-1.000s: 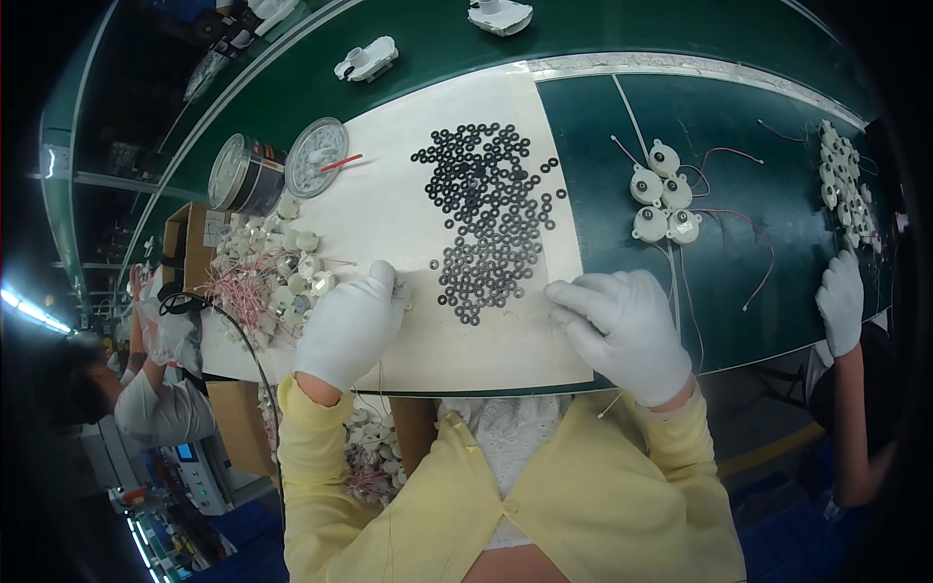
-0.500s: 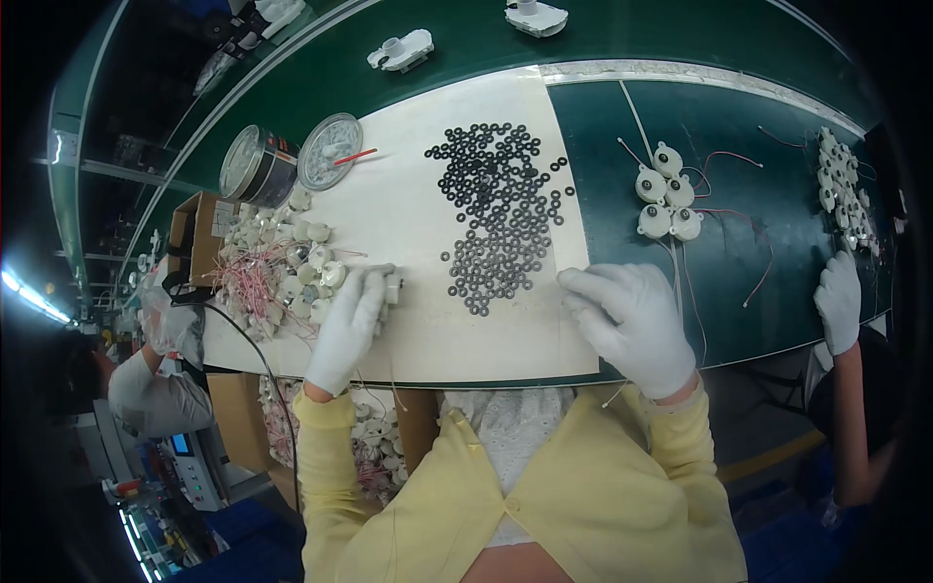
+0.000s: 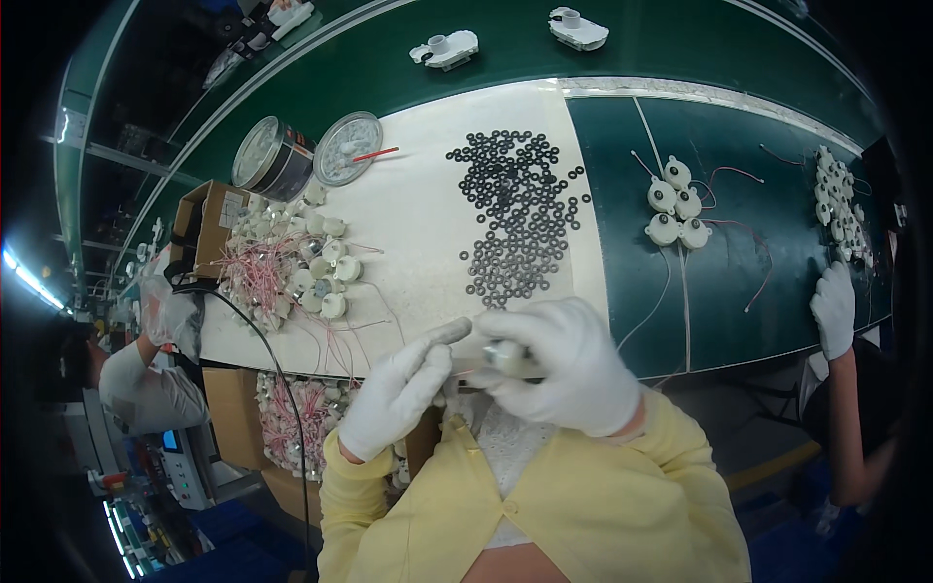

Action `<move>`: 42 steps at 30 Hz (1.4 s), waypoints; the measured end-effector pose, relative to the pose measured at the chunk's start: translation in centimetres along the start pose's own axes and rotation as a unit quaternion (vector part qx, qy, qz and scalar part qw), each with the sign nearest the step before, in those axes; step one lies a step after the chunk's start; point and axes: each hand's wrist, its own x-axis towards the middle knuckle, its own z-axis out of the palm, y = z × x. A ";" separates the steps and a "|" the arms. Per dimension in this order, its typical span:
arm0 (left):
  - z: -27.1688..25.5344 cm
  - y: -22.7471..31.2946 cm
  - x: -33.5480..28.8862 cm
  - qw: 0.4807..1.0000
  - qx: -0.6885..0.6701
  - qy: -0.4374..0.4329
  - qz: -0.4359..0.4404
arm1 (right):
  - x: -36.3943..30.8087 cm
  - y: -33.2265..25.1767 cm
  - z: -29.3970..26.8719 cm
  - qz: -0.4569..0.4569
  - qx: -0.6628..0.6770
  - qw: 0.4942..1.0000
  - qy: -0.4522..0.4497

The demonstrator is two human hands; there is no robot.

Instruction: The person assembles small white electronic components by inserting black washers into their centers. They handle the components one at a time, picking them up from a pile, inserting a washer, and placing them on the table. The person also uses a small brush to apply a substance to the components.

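Both my hands wear white gloves and are close together over the sheet's near edge. My right hand is closed around a small white round motor, partly hidden by its fingers. Beside it, the fingers of my left hand are pressed together, pointing at the motor; whatever they pinch, if anything, is too small to make out. Many black rubber rings lie spread on the white sheet beyond my hands. Several white motors with black rings on top stand grouped on the green mat to the right.
Motors with pink wires are heaped at left by a cardboard box. Behind them are a tin and a lid with a red stick. White housings stand at the back. Other people's gloved hands show at both sides.
The motor my left hand held near the heap is now in my right hand. Both hands have come together in front of my chest. The view has shifted slightly.
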 end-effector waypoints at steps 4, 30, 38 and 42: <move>-4.9 -3.4 2.8 0.812 0.446 0.296 0.233 | -3.4 1.0 -6.4 0.166 -0.154 0.973 -0.038; -3.7 -6.6 7.0 0.742 0.517 0.322 0.281 | -5.3 1.2 -13.3 0.142 -0.190 0.959 0.155; -5.6 -4.3 0.0 0.878 -0.139 0.264 0.375 | -3.3 2.6 -7.9 0.073 -0.064 0.995 0.025; -6.0 -1.6 -2.2 0.969 -0.107 0.139 0.173 | -3.4 3.7 -6.5 0.088 -0.052 0.995 0.014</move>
